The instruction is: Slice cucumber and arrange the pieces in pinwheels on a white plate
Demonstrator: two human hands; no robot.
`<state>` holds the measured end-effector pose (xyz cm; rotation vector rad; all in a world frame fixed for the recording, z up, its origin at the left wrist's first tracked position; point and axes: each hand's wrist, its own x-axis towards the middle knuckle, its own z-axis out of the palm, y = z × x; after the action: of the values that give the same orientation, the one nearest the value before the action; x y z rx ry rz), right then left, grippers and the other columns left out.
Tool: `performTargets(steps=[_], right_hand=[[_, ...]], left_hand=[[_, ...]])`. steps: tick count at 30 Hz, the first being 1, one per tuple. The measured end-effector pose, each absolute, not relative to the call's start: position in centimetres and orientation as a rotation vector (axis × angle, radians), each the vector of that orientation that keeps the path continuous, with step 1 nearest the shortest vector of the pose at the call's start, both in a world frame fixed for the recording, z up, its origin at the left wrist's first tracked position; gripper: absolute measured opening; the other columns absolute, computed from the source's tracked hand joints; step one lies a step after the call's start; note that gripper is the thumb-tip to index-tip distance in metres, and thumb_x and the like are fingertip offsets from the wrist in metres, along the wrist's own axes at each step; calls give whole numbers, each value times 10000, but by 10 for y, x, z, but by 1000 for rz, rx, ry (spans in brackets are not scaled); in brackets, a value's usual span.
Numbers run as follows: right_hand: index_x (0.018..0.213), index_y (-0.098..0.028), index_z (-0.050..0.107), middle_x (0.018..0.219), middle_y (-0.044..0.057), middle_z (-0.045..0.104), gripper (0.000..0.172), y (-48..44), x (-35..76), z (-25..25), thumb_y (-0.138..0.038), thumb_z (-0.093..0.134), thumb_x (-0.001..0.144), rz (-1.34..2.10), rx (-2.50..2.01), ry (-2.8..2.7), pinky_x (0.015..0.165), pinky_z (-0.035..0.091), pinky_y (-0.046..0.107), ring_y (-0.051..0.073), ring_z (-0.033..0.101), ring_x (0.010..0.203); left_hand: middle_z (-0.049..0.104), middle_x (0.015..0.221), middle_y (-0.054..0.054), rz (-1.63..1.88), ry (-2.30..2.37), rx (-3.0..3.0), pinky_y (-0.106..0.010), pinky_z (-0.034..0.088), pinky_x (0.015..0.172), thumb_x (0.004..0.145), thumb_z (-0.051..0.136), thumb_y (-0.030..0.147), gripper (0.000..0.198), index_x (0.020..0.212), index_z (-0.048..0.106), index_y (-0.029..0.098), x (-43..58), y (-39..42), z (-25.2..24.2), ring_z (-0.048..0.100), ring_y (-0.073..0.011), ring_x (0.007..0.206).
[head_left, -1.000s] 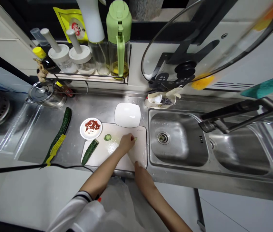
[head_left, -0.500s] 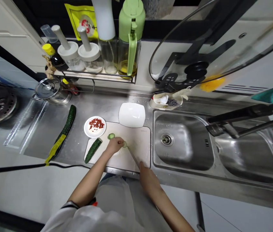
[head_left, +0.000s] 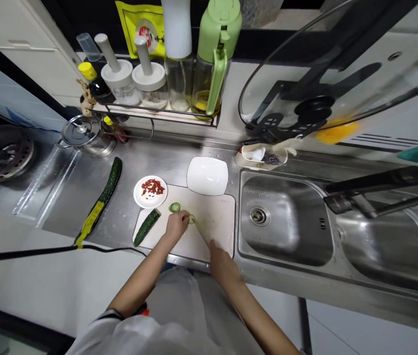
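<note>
On the white cutting board (head_left: 219, 217), my left hand (head_left: 176, 223) is closed in a pinch on a short cucumber piece (head_left: 191, 219). A cut cucumber slice (head_left: 174, 207) lies just beyond my fingers. My right hand (head_left: 221, 261) sits at the board's near edge, wrapped around a knife handle. Its thin blade (head_left: 203, 232) points toward the cucumber piece. A cucumber half (head_left: 147, 227) lies at the board's left edge.
A whole cucumber (head_left: 108, 187) with a yellow label lies on the steel counter to the left. A small plate of red bits (head_left: 150, 191) and a white square dish (head_left: 208, 175) stand behind the board. The sink (head_left: 286, 222) is right of it, a lidded pot (head_left: 86, 133) far left.
My left hand has carried the cucumber piece from the board's right part leftward, near the cut slice. My right hand stayed at the board's near edge. The view shifted slightly.
</note>
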<state>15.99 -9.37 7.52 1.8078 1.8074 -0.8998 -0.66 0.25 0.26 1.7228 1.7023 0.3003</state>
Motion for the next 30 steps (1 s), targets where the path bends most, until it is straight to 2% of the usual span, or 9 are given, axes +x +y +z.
performTargets(steps=[5,14,22,30], right_hand=[[1244,-109,458,983,165,667,470,-87,156,73,22,287,827,-911,1849,1834,717,466,263,214,650,941],[1236,-125,453,978,158,662,443,-82,151,77,-3,282,846,-933,1839,1806,694,467,268,221,650,936],[1319,-88,394,1025,185,646,466,-82,150,72,-31,273,872,-897,1816,1840,739,468,278,220,639,964],[1312,-44,388,1039,206,636,474,-83,146,61,-4,307,847,-891,1797,1869,776,459,264,208,627,994]], left_hand=[[685,827,-25,321,1697,1746,-219,390,718,799,481,117,232,855,683,215,-5,2,7,600,-142,783],[625,723,-8,381,1754,1734,-216,376,668,785,488,97,182,803,627,213,-5,-1,5,566,-137,693],[615,723,-5,401,1754,1731,-211,377,673,787,490,113,155,814,610,207,-6,-1,1,562,-135,692],[622,732,-10,382,1753,1710,-216,383,677,788,496,121,146,819,612,206,-6,0,5,565,-140,696]])
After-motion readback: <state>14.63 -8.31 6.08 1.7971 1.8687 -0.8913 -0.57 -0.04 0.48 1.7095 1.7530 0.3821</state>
